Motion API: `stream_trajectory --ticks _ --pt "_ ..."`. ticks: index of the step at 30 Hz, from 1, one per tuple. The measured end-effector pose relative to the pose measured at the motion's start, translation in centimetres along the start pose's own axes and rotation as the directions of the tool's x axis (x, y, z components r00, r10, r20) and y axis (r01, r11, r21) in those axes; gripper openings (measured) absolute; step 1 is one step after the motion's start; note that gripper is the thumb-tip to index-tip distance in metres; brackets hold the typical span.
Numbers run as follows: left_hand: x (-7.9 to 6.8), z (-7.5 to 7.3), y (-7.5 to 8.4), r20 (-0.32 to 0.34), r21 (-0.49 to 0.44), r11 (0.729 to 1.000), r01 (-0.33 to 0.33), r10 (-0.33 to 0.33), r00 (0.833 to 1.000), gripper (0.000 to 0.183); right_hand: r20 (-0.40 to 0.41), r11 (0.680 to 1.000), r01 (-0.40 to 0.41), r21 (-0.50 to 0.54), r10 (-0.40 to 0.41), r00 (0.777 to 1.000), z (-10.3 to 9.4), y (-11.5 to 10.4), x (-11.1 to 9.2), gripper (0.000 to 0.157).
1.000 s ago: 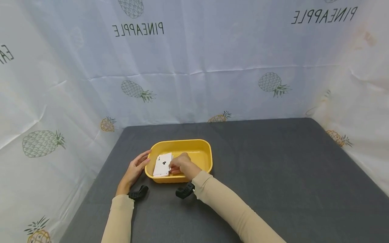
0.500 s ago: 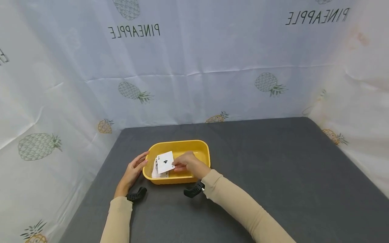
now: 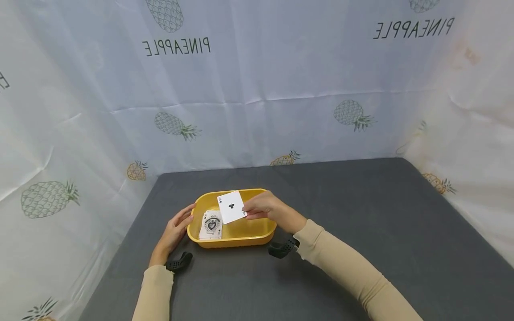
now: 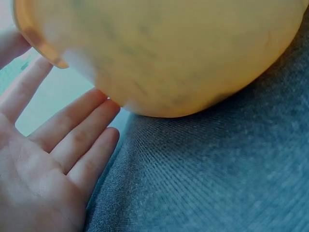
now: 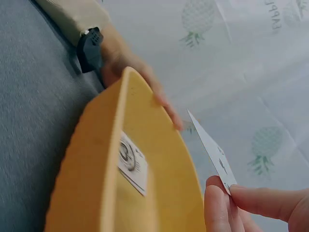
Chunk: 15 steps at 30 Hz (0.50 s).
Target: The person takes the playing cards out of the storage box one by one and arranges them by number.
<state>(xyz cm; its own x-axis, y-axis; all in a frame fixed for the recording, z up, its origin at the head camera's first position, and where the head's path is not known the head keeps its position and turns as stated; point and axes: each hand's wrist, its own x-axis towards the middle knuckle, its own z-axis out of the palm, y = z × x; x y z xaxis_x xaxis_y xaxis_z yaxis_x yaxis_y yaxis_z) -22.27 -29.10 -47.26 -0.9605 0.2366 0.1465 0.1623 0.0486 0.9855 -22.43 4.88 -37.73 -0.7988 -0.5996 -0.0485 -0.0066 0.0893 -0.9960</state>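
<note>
My right hand (image 3: 273, 209) pinches an ace of clubs playing card (image 3: 231, 207) by its lower right corner, above the yellow tub (image 3: 245, 243). In the right wrist view the card (image 5: 212, 150) shows nearly edge-on between thumb and fingertips. An ace of spades (image 3: 211, 224) lies face up on other cards inside the tub's left end. At the tub's left side, my left hand (image 3: 172, 234) rests against the wall with fingers extended. The left wrist view shows the left hand (image 4: 58, 150) with its fingertips touching the tub's outside (image 4: 183, 58).
The tub stands on a dark grey cloth-covered table (image 3: 353, 232). A white curtain (image 3: 257, 89) printed with pineapples hangs behind and along both sides. Each wrist wears a black band with a camera mount (image 3: 283, 247).
My right hand has lifted the ace of clubs off the stack and carried it to the right, uncovering the ace of spades. The left hand has stayed at the tub's side.
</note>
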Motion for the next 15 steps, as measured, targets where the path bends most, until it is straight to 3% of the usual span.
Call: stream_trajectory --ticks 2,3,6,10,15 --pt "0.0 0.0 -0.1 0.006 -0.005 1.000 0.004 -0.004 1.000 0.049 0.054 0.995 0.103 -0.013 -0.102 0.993 -1.1 -0.1 -1.2 0.032" --pt "-0.1 0.0 -0.2 0.006 -0.003 1.000 0.007 -0.007 1.000 0.049 0.049 0.995 0.097 -0.010 -0.097 0.994 -1.5 -0.2 -1.4 0.032" --pt "-0.1 0.0 -0.1 0.004 -0.002 1.000 0.011 -0.011 1.000 0.051 -0.026 0.999 -0.015 0.040 0.016 1.000 -2.5 -0.8 -1.6 0.030" --pt "0.0 0.0 -0.1 -0.003 -0.002 1.000 0.009 -0.009 1.000 0.051 -0.131 0.989 -0.143 0.040 0.147 0.980 -3.8 -1.5 -1.5 0.028" --pt "0.2 -0.1 -0.1 -0.001 0.007 1.000 0.007 -0.007 1.000 0.051 -0.219 0.979 -0.202 0.001 0.197 0.956 -6.0 -1.5 -1.8 0.028"
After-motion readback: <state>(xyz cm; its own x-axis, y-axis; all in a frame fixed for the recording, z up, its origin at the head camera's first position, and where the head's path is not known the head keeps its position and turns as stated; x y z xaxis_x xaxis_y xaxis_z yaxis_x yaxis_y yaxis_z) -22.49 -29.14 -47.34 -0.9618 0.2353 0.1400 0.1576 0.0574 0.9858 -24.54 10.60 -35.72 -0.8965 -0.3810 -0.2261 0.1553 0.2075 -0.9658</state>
